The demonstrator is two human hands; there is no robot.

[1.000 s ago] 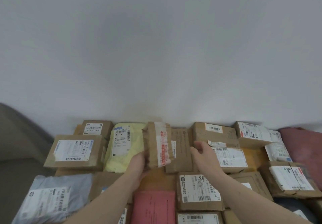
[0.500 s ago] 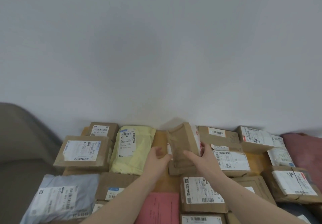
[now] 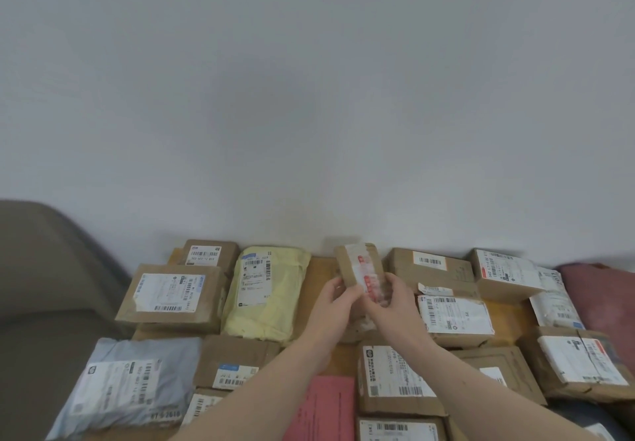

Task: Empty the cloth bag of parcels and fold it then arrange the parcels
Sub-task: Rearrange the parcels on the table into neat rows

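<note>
Where hands (image 3: 364, 303) grip, taped parcel (image 3: 360, 269) half hidden

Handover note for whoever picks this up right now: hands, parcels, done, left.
Left hand and right hand both grip one small brown parcel with red-printed tape, held above the bare strip of wooden table between the yellow mailer and the brown boxes on the right.
Done: most parcels lie label-up in rows, such as the grey mailer and the labelled box.
Cloth bag: not in view, so its folding cannot be confirmed.
Left: set the held parcel down, probably in that gap, and tidy the rows.
</note>
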